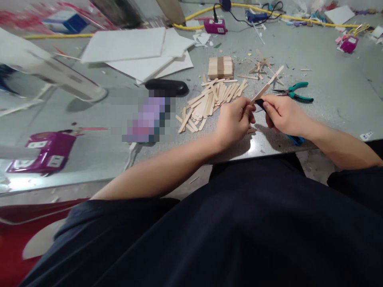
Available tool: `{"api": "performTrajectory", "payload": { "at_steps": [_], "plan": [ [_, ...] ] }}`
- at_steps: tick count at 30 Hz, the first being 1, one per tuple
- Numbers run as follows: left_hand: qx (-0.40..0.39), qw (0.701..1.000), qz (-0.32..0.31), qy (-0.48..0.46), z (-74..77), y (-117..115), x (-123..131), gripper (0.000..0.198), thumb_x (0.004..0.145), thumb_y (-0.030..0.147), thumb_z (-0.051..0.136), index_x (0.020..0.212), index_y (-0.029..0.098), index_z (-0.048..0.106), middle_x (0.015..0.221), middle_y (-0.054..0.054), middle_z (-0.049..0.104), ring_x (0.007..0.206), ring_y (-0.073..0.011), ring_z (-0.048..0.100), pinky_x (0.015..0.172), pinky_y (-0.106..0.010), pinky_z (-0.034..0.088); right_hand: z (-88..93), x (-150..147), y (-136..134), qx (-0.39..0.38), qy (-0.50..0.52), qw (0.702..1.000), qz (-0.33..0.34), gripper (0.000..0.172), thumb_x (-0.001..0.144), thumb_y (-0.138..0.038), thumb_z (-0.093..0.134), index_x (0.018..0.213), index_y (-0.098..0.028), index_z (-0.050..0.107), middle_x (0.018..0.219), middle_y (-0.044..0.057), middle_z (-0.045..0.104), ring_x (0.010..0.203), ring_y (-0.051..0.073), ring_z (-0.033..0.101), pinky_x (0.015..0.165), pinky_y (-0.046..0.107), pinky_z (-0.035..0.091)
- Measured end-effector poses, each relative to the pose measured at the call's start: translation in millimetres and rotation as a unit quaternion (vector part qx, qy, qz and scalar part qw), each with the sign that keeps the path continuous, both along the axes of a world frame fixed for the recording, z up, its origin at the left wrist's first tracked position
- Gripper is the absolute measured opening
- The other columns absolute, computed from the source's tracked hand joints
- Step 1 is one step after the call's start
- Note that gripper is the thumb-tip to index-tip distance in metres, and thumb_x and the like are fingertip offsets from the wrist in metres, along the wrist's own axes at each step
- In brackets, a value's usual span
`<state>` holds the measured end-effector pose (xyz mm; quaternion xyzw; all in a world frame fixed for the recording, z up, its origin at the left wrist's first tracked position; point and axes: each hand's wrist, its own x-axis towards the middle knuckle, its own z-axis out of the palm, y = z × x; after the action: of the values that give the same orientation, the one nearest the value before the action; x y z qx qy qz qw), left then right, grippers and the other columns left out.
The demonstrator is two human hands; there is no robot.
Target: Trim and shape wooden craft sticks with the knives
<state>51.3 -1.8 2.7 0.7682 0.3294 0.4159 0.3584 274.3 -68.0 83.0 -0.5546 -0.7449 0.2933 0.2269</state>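
My left hand (235, 119) is closed, its fingertips pinching a wooden craft stick (260, 93) that slants up and to the right. Another stick (277, 74) lines up with its far end; I cannot tell whether they join. My right hand (283, 113) is wrapped round a black-ended tool (260, 103), whose tip meets the held stick near my left fingers. Most of that tool is hidden by the hand, so its kind is unclear. A blue piece (295, 140) shows below my right wrist. Loose craft sticks (209, 99) lie heaped beyond my left hand.
Behind the heap sits a banded bundle of sticks (220, 67), near a star-like stick cluster (261, 65). Teal-handled pliers (295, 92) lie beyond my right hand. Leftward are a blurred-out phone (148, 117), a black case (166, 87), white boards (125, 46) and a purple socket block (44, 151).
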Motion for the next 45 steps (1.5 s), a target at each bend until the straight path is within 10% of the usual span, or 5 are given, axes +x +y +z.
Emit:
{"api": "performTrajectory", "payload": {
  "at_steps": [9, 18, 30, 45],
  "plan": [
    [-0.068, 0.997, -0.004, -0.026, 3.3, -1.2, 5.7, 0.031, 0.125, 0.046, 0.069, 0.101, 0.028, 0.066, 0.072, 0.004, 0.074, 0.052, -0.0124, 0.059, 0.056, -0.028, 0.049, -5.2, 4.1, 4.4, -0.020, 0.025, 0.999, 0.007, 0.067, 0.129, -0.093, 0.043, 0.118, -0.031, 0.068, 0.083, 0.003, 0.078, 0.070, 0.026, 0.070, 0.074, 0.046, 0.062],
    [-0.129, 0.987, -0.040, -0.085, 7.4, 4.9, 11.1, 0.028, 0.123, 0.014, 0.058, 0.098, 0.027, 0.062, 0.067, 0.005, 0.069, 0.048, -0.0103, 0.057, 0.051, -0.023, 0.045, -5.3, 5.7, 11.9, -0.062, 0.133, 0.989, 0.025, 0.059, 0.122, -0.090, 0.061, 0.106, -0.033, 0.059, 0.075, 0.000, 0.075, 0.051, 0.022, 0.062, 0.051, 0.041, 0.051],
    [-0.109, 0.986, -0.039, -0.121, -9.1, 5.8, 17.0, 0.025, 0.128, 0.037, 0.066, 0.106, 0.027, 0.064, 0.070, 0.005, 0.072, 0.050, -0.0113, 0.063, 0.052, -0.023, 0.046, -11.9, 6.2, 12.5, -0.077, 0.187, 0.979, 0.035, 0.046, 0.129, -0.075, 0.062, 0.119, -0.030, 0.067, 0.076, -0.002, 0.070, 0.055, 0.019, 0.063, 0.051, 0.036, 0.053],
    [-0.176, 0.955, -0.145, -0.189, -2.4, 8.9, 13.5, 0.070, 0.109, 0.092, 0.089, 0.101, 0.027, 0.064, 0.067, 0.003, 0.073, 0.047, -0.0134, 0.067, 0.044, -0.024, 0.047, -9.3, 7.2, 10.4, -0.035, 0.170, 0.984, 0.051, 0.065, 0.126, -0.093, 0.064, 0.112, -0.029, 0.070, 0.077, -0.002, 0.071, 0.058, 0.015, 0.061, 0.054, 0.032, 0.049]
  ]
}}
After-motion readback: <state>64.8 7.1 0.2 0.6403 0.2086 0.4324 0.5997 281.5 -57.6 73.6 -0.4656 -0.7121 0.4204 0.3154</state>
